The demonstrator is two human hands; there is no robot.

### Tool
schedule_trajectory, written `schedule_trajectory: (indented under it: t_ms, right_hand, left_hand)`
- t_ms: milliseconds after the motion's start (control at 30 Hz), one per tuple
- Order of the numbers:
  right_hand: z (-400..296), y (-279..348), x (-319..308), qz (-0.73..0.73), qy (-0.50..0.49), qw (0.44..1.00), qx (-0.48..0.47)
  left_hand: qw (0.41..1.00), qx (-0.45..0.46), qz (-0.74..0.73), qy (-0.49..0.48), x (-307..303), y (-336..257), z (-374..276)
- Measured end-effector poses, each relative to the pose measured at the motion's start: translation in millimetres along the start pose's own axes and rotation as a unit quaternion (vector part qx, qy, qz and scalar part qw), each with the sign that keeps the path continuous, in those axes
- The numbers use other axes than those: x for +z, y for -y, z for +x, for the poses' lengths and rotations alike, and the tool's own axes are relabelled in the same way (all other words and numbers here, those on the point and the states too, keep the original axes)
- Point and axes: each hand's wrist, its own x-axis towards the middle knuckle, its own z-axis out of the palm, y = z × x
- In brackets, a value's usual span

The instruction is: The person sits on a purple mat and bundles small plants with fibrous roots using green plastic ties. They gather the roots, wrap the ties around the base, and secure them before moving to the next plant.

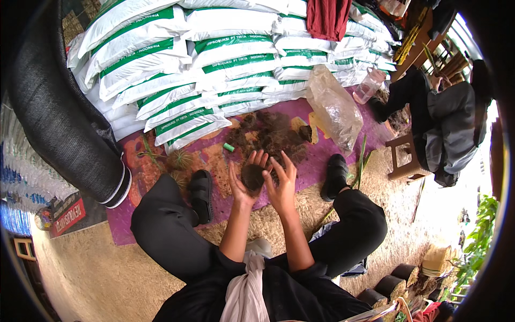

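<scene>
A round, dark brown clump of fibre or soil point(252, 177) rests in my left hand point(244, 189), whose fingers reach up around it. My right hand point(281, 183) is at the clump's right side, fingers spread and slightly bent, its thumb near the clump's edge. Beyond both hands, loose dark fibre or soil point(265, 131) is scattered over a purple and orange mat point(305, 177). A small green cylinder point(229, 147) lies just beyond my left fingertips. Spiky green plants point(180, 159) lie to the left on the mat.
White and green sacks point(237, 62) are stacked behind the mat. A clear plastic bag point(336, 108) lies at its right. Another person point(446, 116) sits at the right on a brown stool point(404, 157). Dark cylindrical pots point(390, 286) stand at lower right.
</scene>
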Motion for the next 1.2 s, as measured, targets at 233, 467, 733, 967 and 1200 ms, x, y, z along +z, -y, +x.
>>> schedule_trajectory:
  t_ms: [233,467,733,967,1200]
  right_hand:
    - [-23,-10,21,-0.008,0.06,0.997,-0.045]
    - [-30,-9,22,-0.075,0.119,0.988,-0.071]
    - [-43,-26,34,-0.142,0.151,0.978,-0.032]
    - [-50,-21,42,-0.052,0.174,0.983,-0.034]
    - [-61,-12,51,-0.096,0.228,0.968,-0.048]
  left_hand:
    - [0.999,0.039,0.025,-0.01,2,-4,-1]
    - [0.998,0.035,-0.001,-0.046,-21,-8,-4]
    - [0.993,-0.049,0.067,-0.083,-35,-1,-11]
    - [0.998,-0.036,-0.011,-0.054,-49,-2,-21]
    - [1.0,-0.006,-0.018,0.005,-63,-11,-27]
